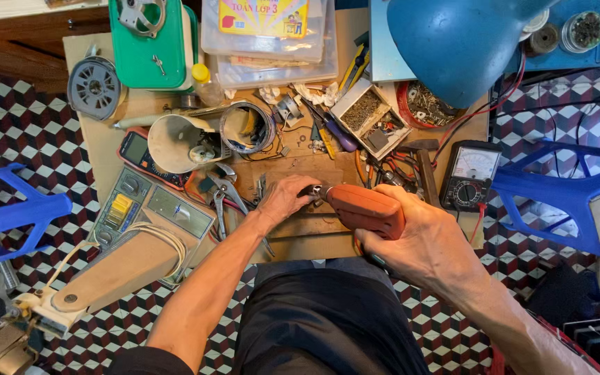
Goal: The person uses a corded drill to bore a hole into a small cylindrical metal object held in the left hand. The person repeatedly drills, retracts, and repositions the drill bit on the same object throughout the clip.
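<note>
**A:** What is the right hand (428, 243) doing?

**B:** It holds an orange power drill (364, 208). The fingers are wrapped tight around its handle. The drill lies almost flat and its metal tip points left, toward the other hand.

**A:** And the left hand (285, 199)?

**B:** It rests on the wooden surface (314, 239), right at the drill's tip. Its fingers are curled together over something small. I cannot tell what it is, because the hand hides it.

**A:** So where is the drill?

**B:** In the middle of the surface, near the front edge, just above the person's dark lap.

**A:** What is next to the left hand?

**B:** A pair of silver pliers (227, 191) lies just to its left. Further left is a tan machine part (137, 253) with yellow buttons and a white cord.

**A:** What is behind the hands?

**B:** A cream funnel-shaped part (175, 142) lies on its side. Beside it is a metal ring (246, 128). There is a small box of screws (366, 114) too.

**A:** And on the right?

**B:** A black meter with a dial (471, 175) sits near the drill hand, with red wires by it. A big blue lamp shade (456, 42) hangs over the back corner.

**A:** Anything at the back left?

**B:** A green box (148, 48) and a round grey reel (94, 87).
</note>
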